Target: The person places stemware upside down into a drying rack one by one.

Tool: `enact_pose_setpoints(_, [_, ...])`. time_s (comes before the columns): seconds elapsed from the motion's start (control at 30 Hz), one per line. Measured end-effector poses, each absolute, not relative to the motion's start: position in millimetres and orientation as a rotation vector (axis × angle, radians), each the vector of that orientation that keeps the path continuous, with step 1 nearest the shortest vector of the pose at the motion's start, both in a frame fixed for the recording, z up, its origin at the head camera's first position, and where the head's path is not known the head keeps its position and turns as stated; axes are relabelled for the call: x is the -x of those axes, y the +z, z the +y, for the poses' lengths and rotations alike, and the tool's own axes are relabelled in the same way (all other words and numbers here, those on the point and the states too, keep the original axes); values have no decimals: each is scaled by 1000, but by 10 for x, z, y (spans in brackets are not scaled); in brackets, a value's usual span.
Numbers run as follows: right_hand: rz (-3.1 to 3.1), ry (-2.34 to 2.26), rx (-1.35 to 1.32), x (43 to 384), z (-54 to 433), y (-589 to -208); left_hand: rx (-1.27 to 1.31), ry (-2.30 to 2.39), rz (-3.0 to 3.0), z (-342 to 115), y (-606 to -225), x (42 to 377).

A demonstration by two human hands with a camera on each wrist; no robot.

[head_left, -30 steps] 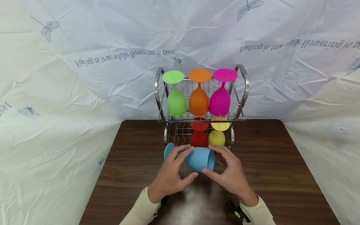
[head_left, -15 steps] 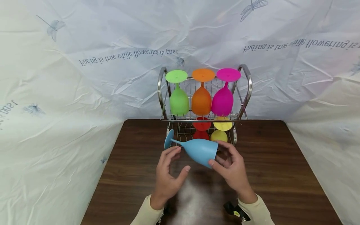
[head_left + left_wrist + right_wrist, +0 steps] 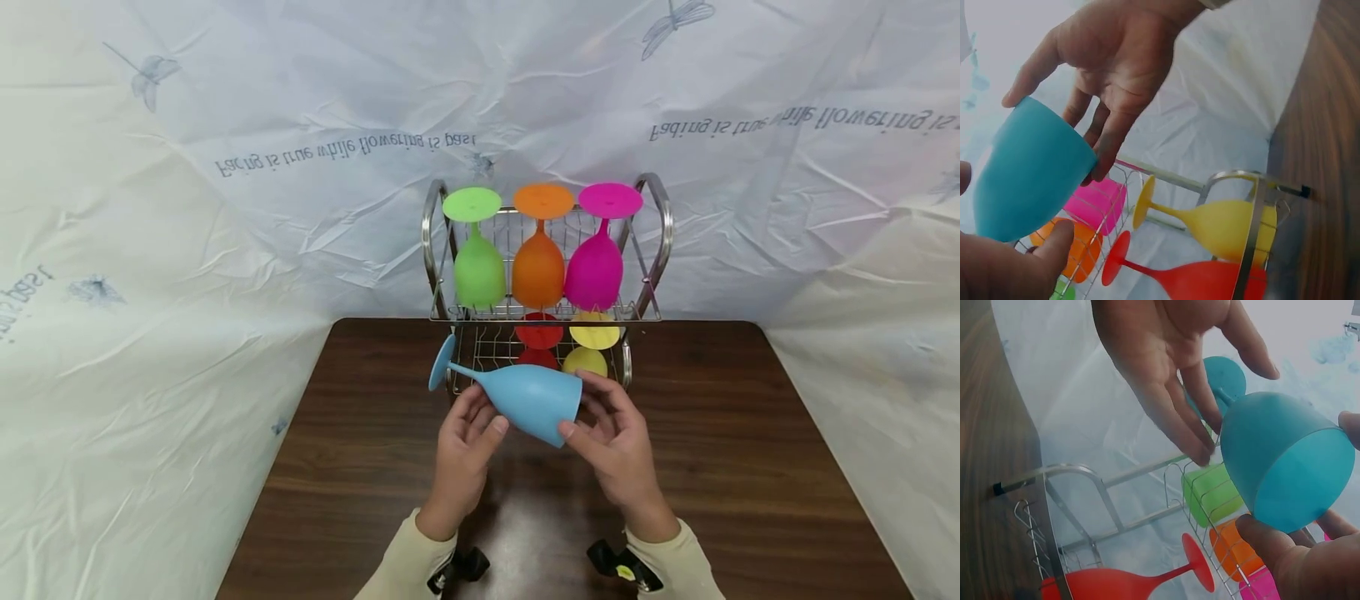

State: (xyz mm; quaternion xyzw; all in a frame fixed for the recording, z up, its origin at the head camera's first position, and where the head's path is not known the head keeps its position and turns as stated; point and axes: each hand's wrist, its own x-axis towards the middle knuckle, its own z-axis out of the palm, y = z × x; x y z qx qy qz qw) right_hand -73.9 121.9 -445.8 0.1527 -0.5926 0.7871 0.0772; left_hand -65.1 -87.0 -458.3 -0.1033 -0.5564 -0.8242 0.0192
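Observation:
A blue plastic wine goblet [image 3: 528, 400] lies tilted sideways in the air before the rack, its foot [image 3: 442, 363] to the left and its mouth to the right. My right hand [image 3: 618, 450] pinches the rim, thumb on the near side and fingers on the far side. At the stem end of the bowl is my left hand [image 3: 467, 454], its fingers just below the stem. In the right wrist view the left hand [image 3: 1166, 369] has its fingers extended beside the bowl and its thumb apart from it. The left wrist view shows the right hand [image 3: 1116, 62] at the rim.
Behind the goblet stands a two-tier metal dish rack [image 3: 660, 250]. Upside-down green [image 3: 480, 271], orange [image 3: 537, 271] and magenta [image 3: 595, 271] goblets fill its top tier. Red [image 3: 1210, 279] and yellow [image 3: 1229, 228] ones sit below. A patterned sheet [image 3: 360, 233] hangs behind the wooden table [image 3: 720, 450].
My left hand has drawn away from the stem, baring it, then come closer beneath it. The goblet has tilted, foot raised, while my right hand keeps its pinch on the rim.

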Motion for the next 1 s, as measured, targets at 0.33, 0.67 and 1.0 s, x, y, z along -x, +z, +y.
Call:
enact_pose_setpoints(0.33, [-1743, 2399, -434, 738, 1182, -4456, 329, -2765, -1497, -833, -4576, 772])
enact_pose_setpoints(0.67, [-1772, 2389, -439, 780, 1194, -4499, 284, -2787, -1475, -848, -4598, 803])
enact_pose_setpoints(1.0, [-1905, 2303, -506, 837, 1277, -4533, 325, -2667, -1541, -905, -4603, 854])
